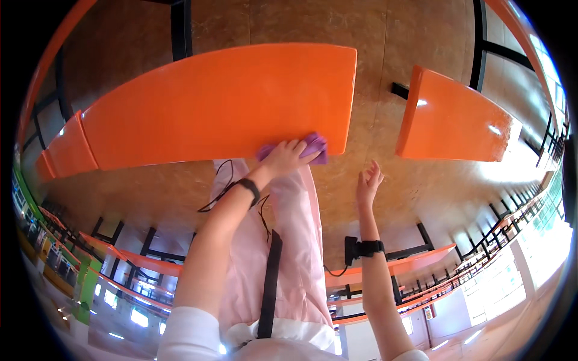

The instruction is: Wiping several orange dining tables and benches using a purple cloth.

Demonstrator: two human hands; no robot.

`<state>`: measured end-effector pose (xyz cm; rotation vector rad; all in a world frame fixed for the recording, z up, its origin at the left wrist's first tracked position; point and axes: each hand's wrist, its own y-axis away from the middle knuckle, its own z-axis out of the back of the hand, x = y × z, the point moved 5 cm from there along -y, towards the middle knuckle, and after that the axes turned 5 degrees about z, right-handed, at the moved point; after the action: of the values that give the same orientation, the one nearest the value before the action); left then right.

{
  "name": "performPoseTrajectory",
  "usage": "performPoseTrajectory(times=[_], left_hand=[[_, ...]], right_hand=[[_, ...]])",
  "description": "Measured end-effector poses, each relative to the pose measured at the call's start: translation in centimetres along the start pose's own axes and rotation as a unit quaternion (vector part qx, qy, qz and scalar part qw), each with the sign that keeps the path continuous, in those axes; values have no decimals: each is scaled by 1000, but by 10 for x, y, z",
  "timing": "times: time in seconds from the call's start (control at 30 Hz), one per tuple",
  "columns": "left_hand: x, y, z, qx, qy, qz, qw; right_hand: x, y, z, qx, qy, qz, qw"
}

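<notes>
My left hand lies on a crumpled purple cloth, fingers bent over it. Beneath the cloth is the near edge of a long glossy orange top, close to its right corner; whether it is a table or a bench I cannot tell. Off to the right, my right hand hangs over the brown floor, empty, its fingers loosely curled and apart. A black band circles my left wrist, and a black strap with a small box sits on my right forearm.
Across a gap to the right stands another orange top, worn at its far end. Black metal legs rise from the brown floor. My legs in pale pink trousers are below me. Rows of orange furniture lie behind.
</notes>
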<state>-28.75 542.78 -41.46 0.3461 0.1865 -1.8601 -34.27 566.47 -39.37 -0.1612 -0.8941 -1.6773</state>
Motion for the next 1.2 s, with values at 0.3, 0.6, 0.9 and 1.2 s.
performPoseTrajectory(times=[0.3, 0.6, 0.9, 1.2], left_hand=[[114, 116, 56, -56, 87, 443, 891], [9, -22, -4, -47, 107, 371, 921], [-108, -63, -34, 81, 128, 41, 988], [-5, 64, 154, 104, 754, 363, 538]], right_hand=[[-39, 23, -21, 27, -16, -20, 999], [-56, 45, -36, 38, 10, -37, 999], [-68, 73, -7, 39, -98, -52, 993], [-80, 144, 12, 102, -204, -253, 940]])
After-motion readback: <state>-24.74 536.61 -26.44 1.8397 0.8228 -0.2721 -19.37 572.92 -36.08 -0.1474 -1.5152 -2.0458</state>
